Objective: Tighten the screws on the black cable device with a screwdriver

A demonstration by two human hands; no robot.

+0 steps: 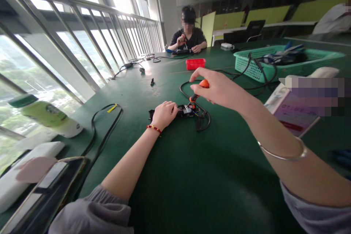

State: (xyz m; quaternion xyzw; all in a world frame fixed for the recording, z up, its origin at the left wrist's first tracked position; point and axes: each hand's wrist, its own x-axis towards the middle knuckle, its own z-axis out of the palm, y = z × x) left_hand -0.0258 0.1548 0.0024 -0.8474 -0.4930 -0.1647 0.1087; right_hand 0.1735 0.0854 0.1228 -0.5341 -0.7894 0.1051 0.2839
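Observation:
My left hand [164,114] presses on a long black device [181,113], its fingers curled over the left part. The device lies opened on the table, with small parts and wires showing at its right half. My right hand [219,89] is above it, holding a screwdriver [193,97] with an orange and black handle. The handle slants down to the left, and its shaft points at the exposed parts; I cannot tell exactly where the tip touches. My thumb covers part of the handle. A black cord [210,119] loops around the device's right end.
Across the green table [175,182] a person [189,36] works on a similar device. A red tray [195,64] and a green basket [246,64] of tools and cables stand farther back. A bottle [46,113] and a phone [49,193] are at left, a display stand [296,106] at right.

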